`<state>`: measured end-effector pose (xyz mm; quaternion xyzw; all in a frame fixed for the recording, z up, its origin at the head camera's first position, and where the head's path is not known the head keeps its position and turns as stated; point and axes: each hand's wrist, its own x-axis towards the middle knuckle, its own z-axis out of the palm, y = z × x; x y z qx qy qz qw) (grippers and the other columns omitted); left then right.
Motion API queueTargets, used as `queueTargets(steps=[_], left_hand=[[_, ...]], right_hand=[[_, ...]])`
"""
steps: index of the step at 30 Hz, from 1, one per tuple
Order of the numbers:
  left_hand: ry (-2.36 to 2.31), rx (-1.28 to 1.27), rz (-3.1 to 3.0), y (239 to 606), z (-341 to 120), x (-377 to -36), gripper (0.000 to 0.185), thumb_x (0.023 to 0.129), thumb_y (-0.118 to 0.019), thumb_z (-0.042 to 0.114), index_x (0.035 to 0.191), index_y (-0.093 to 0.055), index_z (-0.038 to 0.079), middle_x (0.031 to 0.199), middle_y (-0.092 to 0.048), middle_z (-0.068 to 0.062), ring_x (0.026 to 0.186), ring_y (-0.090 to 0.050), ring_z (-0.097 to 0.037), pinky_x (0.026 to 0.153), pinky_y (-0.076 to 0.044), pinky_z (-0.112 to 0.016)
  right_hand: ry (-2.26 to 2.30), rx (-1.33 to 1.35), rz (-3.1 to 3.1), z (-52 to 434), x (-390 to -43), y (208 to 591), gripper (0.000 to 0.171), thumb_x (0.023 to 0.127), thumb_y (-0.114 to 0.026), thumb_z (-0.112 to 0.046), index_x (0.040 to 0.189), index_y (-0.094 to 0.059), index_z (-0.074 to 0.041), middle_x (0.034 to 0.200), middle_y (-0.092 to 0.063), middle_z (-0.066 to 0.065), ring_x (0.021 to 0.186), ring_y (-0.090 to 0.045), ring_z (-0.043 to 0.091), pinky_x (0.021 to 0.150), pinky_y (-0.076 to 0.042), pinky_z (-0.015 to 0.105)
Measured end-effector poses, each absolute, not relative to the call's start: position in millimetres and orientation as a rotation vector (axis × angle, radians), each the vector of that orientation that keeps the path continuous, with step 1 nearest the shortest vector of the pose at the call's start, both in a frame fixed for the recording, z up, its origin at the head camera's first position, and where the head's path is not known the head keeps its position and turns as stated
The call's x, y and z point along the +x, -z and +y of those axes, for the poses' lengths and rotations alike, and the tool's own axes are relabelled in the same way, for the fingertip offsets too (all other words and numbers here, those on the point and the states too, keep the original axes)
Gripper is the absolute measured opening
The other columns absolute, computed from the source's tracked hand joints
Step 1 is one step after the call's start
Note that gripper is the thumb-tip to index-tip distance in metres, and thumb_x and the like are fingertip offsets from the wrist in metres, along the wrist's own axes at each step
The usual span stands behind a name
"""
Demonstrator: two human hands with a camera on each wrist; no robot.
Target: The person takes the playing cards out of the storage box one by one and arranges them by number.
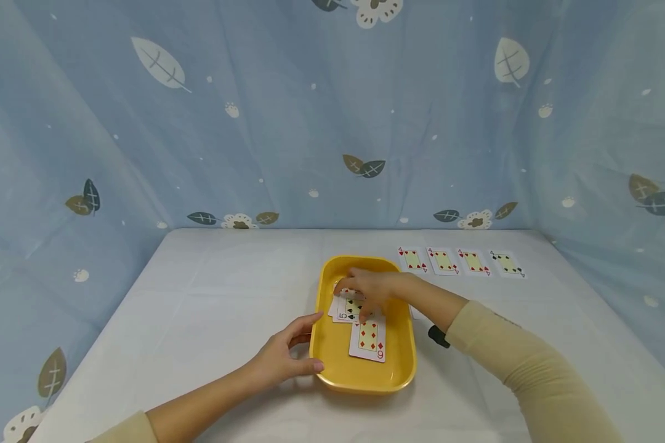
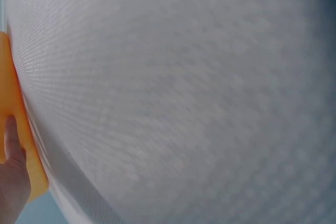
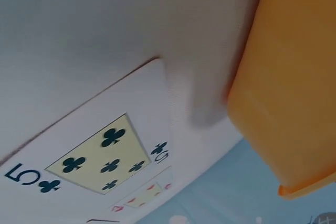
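Presently, a loose pile of playing cards [image 1: 350,304] is found inside the yellow tray [image 1: 332,357], which stands near the middle of the white table [image 1: 199,295]. The five of clubs [image 1: 352,307] lies face up on top of the pile, and a six of diamonds [image 1: 369,339] lies just beside it, nearer the tray's front edge.

The right hand [image 1: 366,289] is lowered into the tray from the right, with its fingers bent down onto the five of clubs; whether the card is pinched or merely touched cannot be told, since the fingers cover the contact. The right wrist view shows that card close up against the tray wall.

The left hand [image 1: 285,360] is laid against the tray's left rim, thumb along the outer wall and fingers relaxed and apart, apparently to steady the tray while the cards are handled. The left wrist view confirms skin resting on the yellow wall.

Well apart, at the far right of the table, a row of four cards [image 1: 459,261] is laid face up side by side.
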<state>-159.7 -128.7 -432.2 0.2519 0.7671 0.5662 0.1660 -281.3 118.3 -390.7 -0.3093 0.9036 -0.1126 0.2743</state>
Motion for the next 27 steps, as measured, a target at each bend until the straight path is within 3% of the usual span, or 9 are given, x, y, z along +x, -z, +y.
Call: queueTargets(steps=[3,13,21,27], left_hand=[[-1.611,0.713,2.195,433.4,-128.9,-159.2,0.080,0.079,-0.078,0.028,0.145,-0.036,0.010,0.134,-0.051,-0.017,0.121,-0.051,-0.032,0.104,-0.040,-0.047],[-1.622,0.731,2.190,433.9,-129.1,-160.3,0.080,0.079,-0.077,0.028,0.144,-0.036,0.008,0.136,-0.050,-0.017,0.121,-0.051,-0.032,0.103,-0.041,-0.046],[-1.621,0.730,2.192,435.8,-129.1,-161.0,0.081,0.078,-0.078,0.028,0.145,-0.036,0.010,0.135,-0.050,-0.017,0.120,-0.052,-0.032,0.102,-0.043,-0.043],[-1.619,0.725,2.191,434.5,-128.9,-161.2,0.080,0.078,-0.078,0.028,0.144,-0.037,0.010,0.135,-0.050,-0.017,0.121,-0.052,-0.032,0.102,-0.043,-0.044]], right_hand=[[0.336,-0.777,2.428,121.8,-280.9,392.4,0.068,0.068,-0.085,-0.027,0.125,-0.048,-0.031,0.118,-0.039,0.001,0.105,-0.041,0.016,0.094,-0.040,0.031],[0.330,-0.790,2.447,124.8,-285.6,395.0,0.062,0.066,-0.086,-0.031,0.113,-0.047,-0.021,0.099,-0.046,0.002,0.092,-0.043,0.016,0.078,-0.040,0.028],[0.386,-0.717,2.467,123.6,-284.2,397.5,0.060,0.062,-0.089,-0.030,0.101,-0.046,-0.015,0.094,-0.050,0.000,0.088,-0.047,0.014,0.075,-0.041,0.025],[0.427,-0.718,2.481,126.7,-284.0,391.6,0.051,0.067,-0.087,-0.024,0.100,-0.048,-0.015,0.089,-0.052,0.000,0.083,-0.048,0.015,0.070,-0.041,0.025]])
